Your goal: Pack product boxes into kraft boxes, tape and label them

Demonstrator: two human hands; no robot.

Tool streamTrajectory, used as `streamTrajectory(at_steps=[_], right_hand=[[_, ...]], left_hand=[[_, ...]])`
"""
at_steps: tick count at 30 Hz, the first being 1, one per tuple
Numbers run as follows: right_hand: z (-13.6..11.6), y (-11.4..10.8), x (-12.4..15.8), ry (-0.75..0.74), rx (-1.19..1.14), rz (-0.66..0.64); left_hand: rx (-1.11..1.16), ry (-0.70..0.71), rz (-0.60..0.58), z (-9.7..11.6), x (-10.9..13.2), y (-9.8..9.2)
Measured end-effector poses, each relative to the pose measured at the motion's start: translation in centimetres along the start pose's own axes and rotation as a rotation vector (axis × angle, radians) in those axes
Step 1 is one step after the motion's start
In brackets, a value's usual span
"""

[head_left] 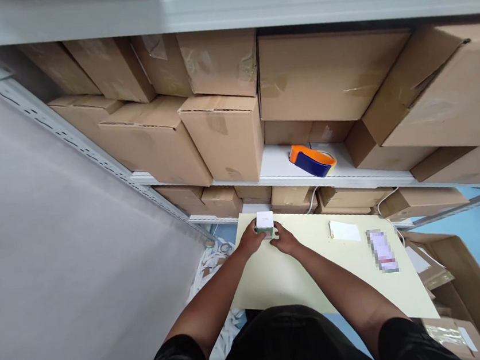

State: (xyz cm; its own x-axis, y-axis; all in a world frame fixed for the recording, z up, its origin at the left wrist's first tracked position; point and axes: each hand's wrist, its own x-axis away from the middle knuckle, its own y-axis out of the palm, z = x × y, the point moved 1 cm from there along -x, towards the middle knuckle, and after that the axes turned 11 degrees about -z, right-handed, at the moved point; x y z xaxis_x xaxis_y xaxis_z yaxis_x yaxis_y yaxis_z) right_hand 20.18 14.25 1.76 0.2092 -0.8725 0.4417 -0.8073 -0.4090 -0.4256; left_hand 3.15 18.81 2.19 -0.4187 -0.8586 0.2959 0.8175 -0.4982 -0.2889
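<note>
A small white box with a green underside (264, 222) rests at the far left edge of a pale yellow table (303, 277). My left hand (251, 236) grips its left side, fingers curled round it. On the other side, my right hand (285, 240) closes on the box's right lower corner. Both forearms reach forward from my lap. A flat white card or packet (344, 230) lies on the table to the right of my hands, and a blurred small item (382, 250) lies further right.
Metal shelving (282, 169) with several taped cardboard boxes stands behind the table. An orange and blue tape dispenser (311, 160) sits on the shelf. An open cardboard carton (469, 287) stands at the right on a blue floor. Paper scraps (208, 264) litter the floor left.
</note>
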Motion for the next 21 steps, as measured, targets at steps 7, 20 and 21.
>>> streamTrajectory(at_steps=[7, 20, 21], right_hand=[[-6.5, -9.3, 6.0, -0.304, 0.438, 0.564], [-8.1, -22.9, 7.7, -0.166, 0.608, 0.984], [-6.8, -21.7, 9.2, -0.186, 0.574, 1.046]], left_hand=[[0.062, -0.067, 0.029, -4.1, 2.1, -1.4], [-0.042, -0.116, -0.049, -5.8, 12.6, -0.4], [-0.047, -0.107, -0.054, -5.6, 12.7, -0.5]])
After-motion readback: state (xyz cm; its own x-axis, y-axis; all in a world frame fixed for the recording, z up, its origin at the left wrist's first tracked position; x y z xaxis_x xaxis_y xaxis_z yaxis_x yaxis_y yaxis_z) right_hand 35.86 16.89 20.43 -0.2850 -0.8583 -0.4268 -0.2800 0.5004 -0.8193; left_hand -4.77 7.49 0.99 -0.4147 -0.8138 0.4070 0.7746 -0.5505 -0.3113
